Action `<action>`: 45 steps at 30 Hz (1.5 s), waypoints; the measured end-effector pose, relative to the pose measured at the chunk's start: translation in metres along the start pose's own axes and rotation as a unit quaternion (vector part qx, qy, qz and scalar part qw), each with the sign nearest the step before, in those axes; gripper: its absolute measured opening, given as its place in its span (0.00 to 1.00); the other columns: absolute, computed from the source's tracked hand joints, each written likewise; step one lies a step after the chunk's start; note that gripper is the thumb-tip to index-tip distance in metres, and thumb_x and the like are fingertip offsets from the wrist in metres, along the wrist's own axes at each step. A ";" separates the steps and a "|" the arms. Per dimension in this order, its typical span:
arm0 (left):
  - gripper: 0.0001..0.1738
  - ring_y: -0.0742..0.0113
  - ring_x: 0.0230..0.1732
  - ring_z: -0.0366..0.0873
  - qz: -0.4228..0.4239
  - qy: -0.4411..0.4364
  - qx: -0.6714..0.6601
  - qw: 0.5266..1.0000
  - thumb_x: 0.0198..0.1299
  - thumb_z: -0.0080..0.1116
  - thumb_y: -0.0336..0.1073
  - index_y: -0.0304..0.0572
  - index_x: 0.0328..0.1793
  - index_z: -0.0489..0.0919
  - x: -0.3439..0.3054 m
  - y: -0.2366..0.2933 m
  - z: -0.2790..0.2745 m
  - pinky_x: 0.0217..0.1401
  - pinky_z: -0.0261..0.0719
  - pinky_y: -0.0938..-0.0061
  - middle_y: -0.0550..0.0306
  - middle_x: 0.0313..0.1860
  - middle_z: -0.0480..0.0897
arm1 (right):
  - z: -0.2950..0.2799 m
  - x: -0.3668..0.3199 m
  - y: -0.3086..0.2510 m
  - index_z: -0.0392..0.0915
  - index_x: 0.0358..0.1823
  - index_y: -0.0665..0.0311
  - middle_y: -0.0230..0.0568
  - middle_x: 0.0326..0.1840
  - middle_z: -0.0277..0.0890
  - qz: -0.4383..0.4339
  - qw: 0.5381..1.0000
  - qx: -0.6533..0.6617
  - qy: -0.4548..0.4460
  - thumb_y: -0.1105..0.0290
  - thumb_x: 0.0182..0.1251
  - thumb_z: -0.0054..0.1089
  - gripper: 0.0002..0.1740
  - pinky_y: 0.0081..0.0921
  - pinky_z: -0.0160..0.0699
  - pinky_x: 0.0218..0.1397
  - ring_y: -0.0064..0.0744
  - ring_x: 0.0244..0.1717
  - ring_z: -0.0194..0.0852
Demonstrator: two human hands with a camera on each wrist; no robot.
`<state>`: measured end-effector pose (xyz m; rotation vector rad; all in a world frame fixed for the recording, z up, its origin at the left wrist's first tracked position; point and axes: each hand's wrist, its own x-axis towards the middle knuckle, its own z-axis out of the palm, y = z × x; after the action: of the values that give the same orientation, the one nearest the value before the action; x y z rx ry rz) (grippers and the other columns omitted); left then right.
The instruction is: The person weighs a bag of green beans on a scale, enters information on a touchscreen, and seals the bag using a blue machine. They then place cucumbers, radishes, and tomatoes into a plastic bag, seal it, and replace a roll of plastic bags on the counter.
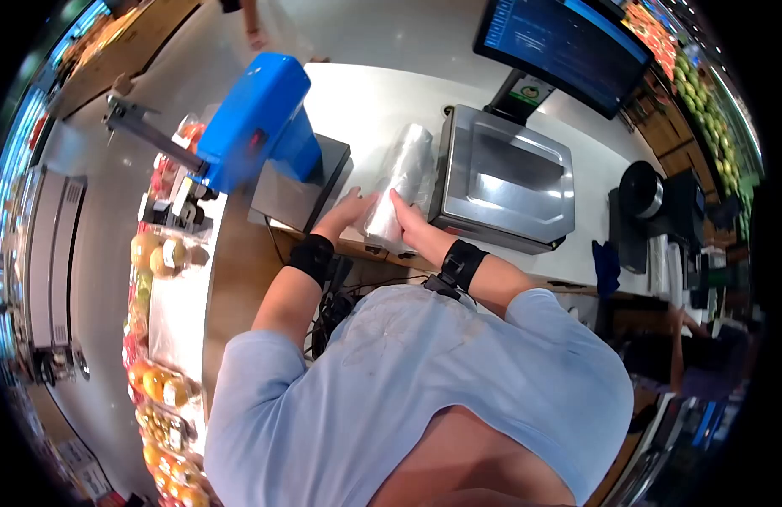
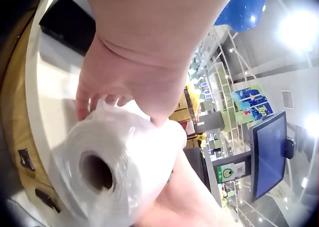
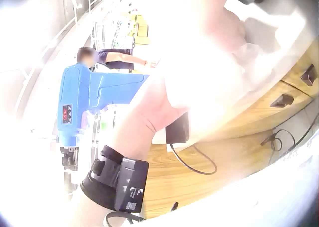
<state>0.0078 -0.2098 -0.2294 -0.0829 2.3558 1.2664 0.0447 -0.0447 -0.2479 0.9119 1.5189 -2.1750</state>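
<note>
A roll of clear plastic bags lies lengthwise over the white counter, its near end by the front edge. My left hand grips the roll's left side, and my right hand holds it from the right, thumb on top. In the left wrist view the roll shows its hollow core toward me. The left hand curls its fingers over the far side there, while the right hand lies against the lower side. Glare washes out most of the roll in the right wrist view.
A metal-topped scale stands right of the roll, below a monitor. To the left, a blue machine stands beside a grey platform. Packed fruit lines the left side. Another person stands beyond the blue machine.
</note>
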 end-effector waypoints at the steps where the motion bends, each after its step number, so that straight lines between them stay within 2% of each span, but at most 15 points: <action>1: 0.45 0.53 0.67 0.67 -0.049 -0.048 -0.107 0.992 0.62 0.53 0.57 0.31 0.75 0.54 -0.001 0.000 0.004 0.66 0.65 0.67 0.34 0.66 0.68 | 0.006 -0.012 -0.006 0.50 0.70 0.72 0.52 0.66 0.62 -0.005 1.000 0.009 0.009 0.50 0.61 0.65 0.48 0.37 0.72 0.60 0.41 0.62 0.67; 7: 0.27 0.58 0.56 0.74 0.006 -0.184 -0.272 0.945 0.69 0.41 0.45 0.29 0.65 0.65 0.016 -0.014 0.008 0.60 0.69 0.66 0.43 0.58 0.75 | 0.019 0.010 0.007 0.50 0.68 0.73 0.53 0.61 0.67 -0.076 0.992 -0.095 0.027 0.53 0.60 0.66 0.46 0.37 0.75 0.55 0.42 0.56 0.72; 11: 0.32 0.45 0.60 0.73 0.023 0.009 0.068 0.997 0.63 0.50 0.49 0.30 0.65 0.65 -0.034 0.044 -0.016 0.62 0.69 0.60 0.32 0.58 0.74 | 0.031 -0.011 -0.002 0.64 0.60 0.71 0.49 0.56 0.71 -0.162 0.960 -0.225 0.047 0.58 0.59 0.67 0.34 0.33 0.76 0.49 0.36 0.52 0.73; 14: 0.34 0.38 0.60 0.72 0.028 0.008 0.261 0.965 0.60 0.52 0.47 0.34 0.68 0.63 -0.048 0.055 -0.028 0.62 0.69 0.57 0.29 0.58 0.74 | 0.024 0.012 0.009 0.70 0.52 0.68 0.42 0.46 0.74 -0.250 0.957 -0.148 0.010 0.68 0.61 0.63 0.21 0.31 0.74 0.42 0.31 0.43 0.73; 18: 0.33 0.40 0.59 0.73 0.049 0.018 0.187 0.981 0.59 0.53 0.49 0.34 0.66 0.66 -0.029 0.038 -0.040 0.62 0.70 0.58 0.31 0.59 0.74 | 0.009 -0.057 -0.056 0.73 0.37 0.66 0.35 0.34 0.75 -0.268 0.963 -0.002 -0.027 0.73 0.59 0.61 0.08 0.24 0.71 0.35 0.24 0.33 0.72; 22: 0.36 0.43 0.59 0.74 0.036 -0.009 0.107 0.994 0.59 0.53 0.52 0.34 0.67 0.65 0.016 0.021 -0.020 0.61 0.71 0.61 0.33 0.60 0.74 | -0.036 -0.079 -0.081 0.70 0.28 0.64 0.32 0.34 0.73 -0.291 0.956 0.001 -0.045 0.75 0.61 0.59 0.07 0.18 0.65 0.31 0.19 0.30 0.65; 24: 0.41 0.46 0.62 0.72 0.017 -0.039 0.096 0.994 0.59 0.55 0.55 0.36 0.72 0.60 0.022 0.023 -0.013 0.61 0.71 0.60 0.37 0.64 0.71 | -0.042 -0.111 -0.101 0.66 0.21 0.62 0.29 0.32 0.70 -0.299 0.949 0.056 0.087 0.75 0.61 0.60 0.13 0.17 0.61 0.31 0.17 0.29 0.60; 27: 0.47 0.48 0.67 0.67 -0.102 -0.152 -0.075 0.980 0.58 0.57 0.56 0.35 0.75 0.54 0.018 0.035 -0.006 0.62 0.70 0.56 0.39 0.67 0.67 | -0.071 -0.122 -0.111 0.70 0.30 0.60 0.28 0.33 0.70 -0.429 0.896 0.029 0.111 0.78 0.61 0.59 0.07 0.17 0.64 0.44 0.17 0.35 0.64; 30: 0.52 0.52 0.68 0.65 -0.091 -0.221 -0.078 0.968 0.57 0.58 0.58 0.32 0.76 0.49 0.015 0.040 0.009 0.62 0.69 0.54 0.40 0.68 0.64 | -0.088 -0.145 -0.124 0.68 0.46 0.62 0.29 0.35 0.70 -0.481 0.866 0.057 0.124 0.77 0.60 0.62 0.15 0.17 0.65 0.45 0.18 0.36 0.65; 33: 0.54 0.53 0.67 0.64 -0.063 -0.229 -0.079 0.968 0.56 0.59 0.59 0.29 0.76 0.47 0.019 0.046 0.024 0.64 0.67 0.55 0.40 0.69 0.63 | -0.099 -0.173 -0.137 0.60 0.56 0.63 0.30 0.35 0.70 -0.373 0.917 0.070 0.119 0.78 0.56 0.66 0.28 0.15 0.64 0.40 0.16 0.34 0.63; 35: 0.54 0.55 0.62 0.68 -0.053 -0.205 -0.073 0.974 0.55 0.60 0.58 0.28 0.75 0.48 0.022 0.050 0.029 0.59 0.71 0.57 0.41 0.66 0.66 | -0.114 -0.170 -0.139 0.62 0.61 0.65 0.33 0.37 0.72 -0.326 0.934 0.020 0.146 0.68 0.60 0.65 0.30 0.17 0.66 0.44 0.20 0.36 0.66; 37: 0.54 0.56 0.57 0.72 -0.041 -0.181 -0.065 0.980 0.55 0.61 0.58 0.28 0.74 0.49 0.024 0.060 0.032 0.54 0.74 0.59 0.43 0.63 0.69 | -0.130 -0.168 -0.141 0.64 0.65 0.69 0.40 0.49 0.75 -0.161 0.977 -0.088 0.111 0.59 0.66 0.59 0.31 0.26 0.72 0.48 0.29 0.47 0.73; 40: 0.38 0.59 0.56 0.74 -0.056 -0.216 -0.118 0.968 0.62 0.54 0.55 0.37 0.70 0.62 0.030 0.064 0.039 0.56 0.74 0.63 0.50 0.56 0.75 | -0.134 -0.176 -0.134 0.76 0.55 0.70 0.39 0.47 0.78 -0.127 0.924 -0.356 0.053 0.50 0.66 0.57 0.29 0.27 0.73 0.48 0.31 0.45 0.74; 42: 0.26 0.72 0.31 0.75 0.016 -0.270 -0.282 0.921 0.63 0.52 0.50 0.37 0.58 0.72 0.044 0.039 0.041 0.28 0.73 0.74 0.59 0.37 0.78 | -0.133 -0.178 -0.133 0.80 0.50 0.70 0.41 0.45 0.80 -0.053 0.861 -0.505 -0.021 0.46 0.63 0.58 0.31 0.30 0.74 0.47 0.31 0.47 0.74; 45: 0.20 0.66 0.36 0.81 -0.067 -0.291 -0.415 0.859 0.66 0.46 0.53 0.46 0.47 0.78 0.031 0.046 0.043 0.36 0.80 0.71 0.59 0.34 0.83 | -0.137 -0.141 -0.076 0.78 0.53 0.68 0.36 0.44 0.78 -0.087 0.878 -0.454 -0.121 0.43 0.67 0.53 0.32 0.30 0.74 0.42 0.26 0.42 0.71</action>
<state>-0.0158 -0.1443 -0.2272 -0.1113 1.1666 1.8277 0.1463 0.0981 -0.1308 0.1770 2.1956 -1.2866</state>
